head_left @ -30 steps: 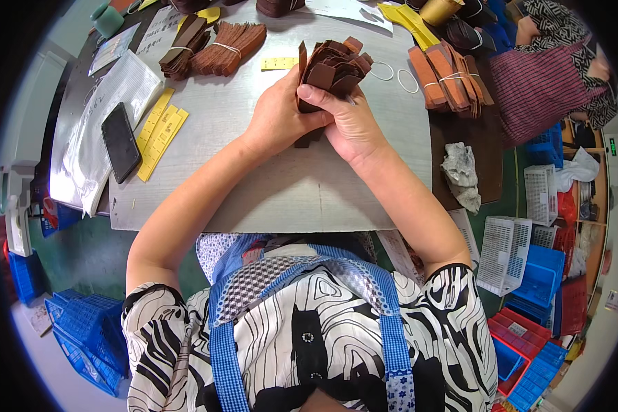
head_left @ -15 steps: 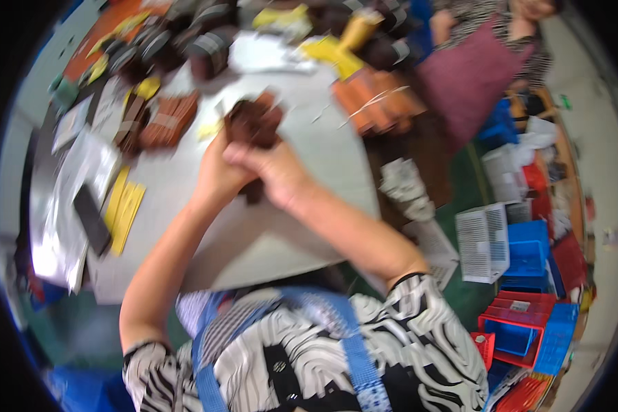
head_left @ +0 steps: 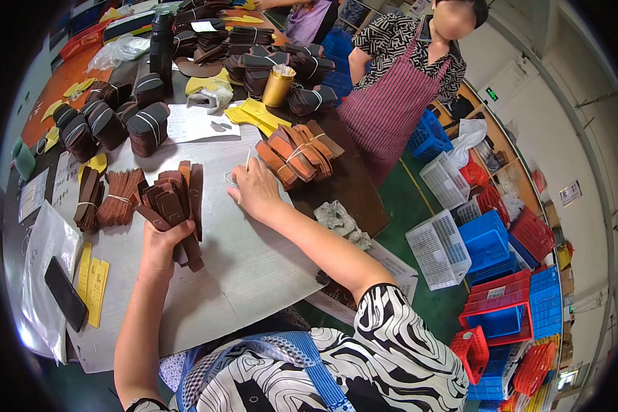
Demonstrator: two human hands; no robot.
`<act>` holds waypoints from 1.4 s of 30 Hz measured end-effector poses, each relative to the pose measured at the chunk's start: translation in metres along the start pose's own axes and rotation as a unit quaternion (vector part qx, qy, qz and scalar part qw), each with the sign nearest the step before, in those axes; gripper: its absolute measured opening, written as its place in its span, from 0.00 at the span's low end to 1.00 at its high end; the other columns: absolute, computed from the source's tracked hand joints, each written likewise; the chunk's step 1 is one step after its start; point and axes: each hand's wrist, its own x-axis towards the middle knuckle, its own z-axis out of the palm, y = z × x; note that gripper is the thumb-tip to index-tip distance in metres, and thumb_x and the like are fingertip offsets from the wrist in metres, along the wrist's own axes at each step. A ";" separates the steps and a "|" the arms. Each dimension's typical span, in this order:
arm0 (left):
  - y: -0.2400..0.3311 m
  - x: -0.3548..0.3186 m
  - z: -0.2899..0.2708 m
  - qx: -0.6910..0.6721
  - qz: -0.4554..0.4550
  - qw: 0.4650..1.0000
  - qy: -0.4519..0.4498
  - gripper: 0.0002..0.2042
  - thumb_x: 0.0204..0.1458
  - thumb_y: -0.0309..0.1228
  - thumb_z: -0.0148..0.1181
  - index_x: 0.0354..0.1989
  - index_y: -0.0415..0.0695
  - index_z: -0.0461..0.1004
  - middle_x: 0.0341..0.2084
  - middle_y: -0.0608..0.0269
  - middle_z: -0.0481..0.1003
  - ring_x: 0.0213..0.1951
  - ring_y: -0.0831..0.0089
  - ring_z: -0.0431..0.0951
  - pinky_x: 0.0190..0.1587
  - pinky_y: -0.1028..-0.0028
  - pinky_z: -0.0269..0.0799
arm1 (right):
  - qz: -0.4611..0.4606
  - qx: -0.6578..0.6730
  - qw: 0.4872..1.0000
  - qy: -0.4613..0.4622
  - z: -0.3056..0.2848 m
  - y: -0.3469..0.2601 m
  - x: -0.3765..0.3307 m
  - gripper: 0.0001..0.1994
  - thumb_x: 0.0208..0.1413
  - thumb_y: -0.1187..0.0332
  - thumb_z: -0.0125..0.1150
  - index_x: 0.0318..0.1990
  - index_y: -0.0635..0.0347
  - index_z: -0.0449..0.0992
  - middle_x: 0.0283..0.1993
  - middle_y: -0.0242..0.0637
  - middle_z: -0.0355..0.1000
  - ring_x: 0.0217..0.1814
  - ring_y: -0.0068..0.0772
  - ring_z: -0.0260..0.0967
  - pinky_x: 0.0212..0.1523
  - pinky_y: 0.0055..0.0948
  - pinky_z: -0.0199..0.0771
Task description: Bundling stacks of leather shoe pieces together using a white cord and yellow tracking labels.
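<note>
My left hand [head_left: 163, 244] is wrapped round the lower part of a loose bundle of brown leather strips [head_left: 168, 199], which fan upward above the fist. Further right, my right hand [head_left: 257, 191] rests low over the table with fingers bent, its thumb and fingertips closing on a thin white band [head_left: 231, 179]. A thin white stick-like piece [head_left: 248, 158] shows just beyond its fingers. Past that hand lies a stack of orange-brown strips [head_left: 301, 154] tied with white bands. Left of the held bundle are a tied reddish-brown bundle [head_left: 120, 199] and a darker tied bundle [head_left: 88, 200].
Dark tied stacks [head_left: 148, 130] stand at the back left, near a black bottle [head_left: 161, 44]. A gold can [head_left: 279, 86] and yellow pieces [head_left: 257, 115] sit behind. A phone [head_left: 65, 294] and yellow rulers [head_left: 93, 285] lie left. A person in a striped apron [head_left: 395, 96] stands across; crates [head_left: 439, 248] are right.
My hands, together at the bundle before, are now apart. The left keeps the strips and has moved left and nearer; the right has let go and lies by the white band. The view has shifted.
</note>
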 end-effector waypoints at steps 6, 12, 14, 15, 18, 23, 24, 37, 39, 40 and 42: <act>-0.009 0.002 -0.005 -0.011 -0.012 1.000 0.002 0.34 0.43 0.31 0.73 0.60 0.36 0.68 0.50 0.62 0.72 0.50 0.70 0.73 0.53 0.68 0.71 | -0.121 -0.053 0.989 0.059 0.024 0.005 0.004 0.08 0.55 0.68 0.67 0.36 0.60 0.75 0.35 0.46 0.72 0.41 0.52 0.72 0.43 0.48 0.72; -0.012 0.012 -0.002 -0.013 -0.046 0.999 -0.009 0.13 0.46 0.25 0.70 0.41 0.40 0.80 0.31 0.64 0.81 0.32 0.74 0.80 0.39 0.72 0.76 | 0.153 0.532 0.823 -0.128 -0.042 -0.051 -0.010 0.07 0.63 0.73 0.60 0.45 0.66 0.74 0.34 0.40 0.76 0.36 0.30 0.79 0.42 0.30 0.80; -0.009 0.008 -0.005 -0.001 -0.054 0.999 0.001 0.13 0.45 0.25 0.71 0.41 0.40 0.80 0.32 0.64 0.81 0.32 0.75 0.80 0.39 0.72 0.76 | 0.191 0.598 0.765 -0.147 -0.047 -0.070 -0.014 0.07 0.64 0.73 0.61 0.45 0.65 0.74 0.34 0.34 0.75 0.35 0.23 0.76 0.40 0.25 0.79; -0.009 0.007 -0.009 0.002 -0.057 0.998 0.007 0.13 0.45 0.25 0.71 0.41 0.40 0.80 0.32 0.64 0.81 0.32 0.75 0.80 0.39 0.72 0.76 | 0.185 0.628 0.740 -0.155 -0.046 -0.075 -0.014 0.07 0.64 0.72 0.63 0.45 0.65 0.74 0.34 0.33 0.75 0.35 0.22 0.75 0.39 0.24 0.78; -0.012 0.007 -0.013 0.034 -0.081 0.996 -0.016 0.15 0.46 0.25 0.71 0.44 0.42 0.79 0.35 0.65 0.81 0.35 0.75 0.80 0.40 0.71 0.76 | 0.183 0.642 0.729 -0.151 -0.040 -0.077 -0.017 0.09 0.63 0.71 0.65 0.45 0.66 0.75 0.34 0.33 0.76 0.33 0.21 0.73 0.36 0.22 0.75; -0.009 0.003 -0.009 0.051 -0.063 0.996 -0.032 0.19 0.47 0.26 0.75 0.48 0.42 0.78 0.38 0.67 0.81 0.40 0.76 0.80 0.45 0.72 0.76 | 0.166 0.595 0.775 -0.134 -0.036 -0.083 -0.022 0.09 0.63 0.70 0.67 0.43 0.66 0.76 0.33 0.32 0.77 0.30 0.20 0.71 0.32 0.21 0.71; -0.010 0.002 -0.010 0.052 -0.065 0.996 -0.030 0.19 0.47 0.26 0.75 0.48 0.42 0.78 0.38 0.67 0.81 0.40 0.76 0.80 0.45 0.72 0.76 | 0.167 0.595 0.776 -0.127 -0.037 -0.087 -0.022 0.08 0.63 0.70 0.67 0.42 0.66 0.77 0.32 0.32 0.77 0.29 0.20 0.71 0.31 0.21 0.70; -0.002 0.006 -0.005 0.142 0.022 0.989 0.027 0.16 0.46 0.21 0.73 0.45 0.39 0.80 0.35 0.67 0.81 0.36 0.79 0.79 0.40 0.74 0.77 | 0.108 0.493 0.859 -0.084 -0.037 -0.084 -0.025 0.07 0.62 0.73 0.65 0.43 0.69 0.82 0.36 0.37 0.82 0.37 0.22 0.76 0.43 0.25 0.76; -0.001 0.007 -0.005 0.146 0.025 0.989 0.019 0.15 0.46 0.20 0.72 0.44 0.39 0.79 0.34 0.68 0.81 0.35 0.78 0.78 0.40 0.74 0.77 | 0.127 0.543 0.828 -0.068 -0.036 -0.083 -0.029 0.07 0.62 0.74 0.65 0.44 0.68 0.82 0.38 0.36 0.82 0.40 0.21 0.77 0.43 0.24 0.76; 0.000 0.007 -0.006 0.149 -0.003 0.989 0.010 0.21 0.44 0.19 0.72 0.48 0.40 0.76 0.36 0.67 0.79 0.38 0.76 0.79 0.42 0.72 0.77 | 0.137 0.595 0.790 -0.062 -0.036 -0.083 -0.031 0.06 0.63 0.76 0.65 0.45 0.67 0.82 0.41 0.35 0.82 0.43 0.20 0.78 0.44 0.22 0.76; 0.002 0.005 -0.004 0.155 -0.031 0.987 -0.005 0.26 0.42 0.18 0.72 0.53 0.41 0.73 0.38 0.66 0.77 0.40 0.74 0.79 0.44 0.71 0.77 | 0.156 0.602 0.781 -0.056 -0.040 -0.081 -0.033 0.07 0.63 0.74 0.65 0.45 0.65 0.82 0.42 0.37 0.83 0.45 0.22 0.80 0.44 0.22 0.76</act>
